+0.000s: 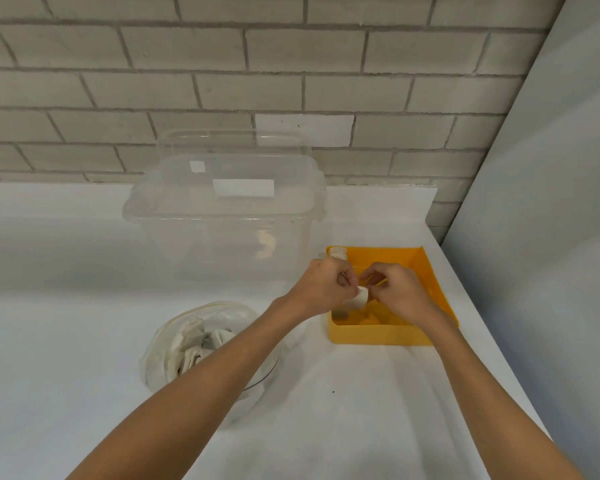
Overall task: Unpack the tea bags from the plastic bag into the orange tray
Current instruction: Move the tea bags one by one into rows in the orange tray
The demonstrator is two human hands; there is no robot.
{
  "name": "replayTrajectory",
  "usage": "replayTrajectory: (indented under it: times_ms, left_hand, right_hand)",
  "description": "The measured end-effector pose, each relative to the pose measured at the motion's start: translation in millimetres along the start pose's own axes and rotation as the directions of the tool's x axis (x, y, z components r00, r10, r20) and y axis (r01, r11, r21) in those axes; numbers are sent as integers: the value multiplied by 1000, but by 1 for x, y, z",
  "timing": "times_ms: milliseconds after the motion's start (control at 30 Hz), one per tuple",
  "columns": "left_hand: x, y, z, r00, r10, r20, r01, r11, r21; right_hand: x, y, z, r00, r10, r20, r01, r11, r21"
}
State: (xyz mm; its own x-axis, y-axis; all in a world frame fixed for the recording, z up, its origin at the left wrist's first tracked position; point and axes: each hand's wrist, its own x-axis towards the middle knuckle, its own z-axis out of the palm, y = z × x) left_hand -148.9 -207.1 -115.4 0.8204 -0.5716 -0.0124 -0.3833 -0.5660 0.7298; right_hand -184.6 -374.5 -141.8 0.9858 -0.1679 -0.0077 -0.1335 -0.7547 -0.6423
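Note:
The orange tray [430, 271] sits on the white table to the right of centre. Both hands meet above its left half. My left hand [323, 285] and my right hand [395, 289] pinch one white tea bag [358, 300] between their fingertips. A few tea bags [338, 252] stand in the tray's far left corner. More lie on the tray floor under the hands, partly hidden. The clear plastic bag [201, 337] lies open near the table's middle, under my left forearm, with several tea bags inside.
A large clear plastic box [222, 216] with a lid stands behind the bag and left of the tray, close to the brick wall. A grey panel [551, 202] borders the table on the right. The table's right edge runs just past the tray.

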Motion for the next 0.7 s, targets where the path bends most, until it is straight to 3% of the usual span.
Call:
replayTrajectory:
  times_ms: [200, 400, 700]
  left_hand:
    - [4, -1, 15, 998, -34, -54, 51, 933, 355]
    - [3, -10, 24, 992, 60, -108, 18, 793, 608]
    - [4, -15, 30, 990, 72, -120, 35, 702, 712]
  right_hand:
    - [-6, 6, -4, 999, 41, 22, -41, 999, 30]
    - [-11, 7, 2, 998, 45, 47, -47, 998, 46]
    - [-14, 2, 4, 998, 28, 62, -31, 998, 51]
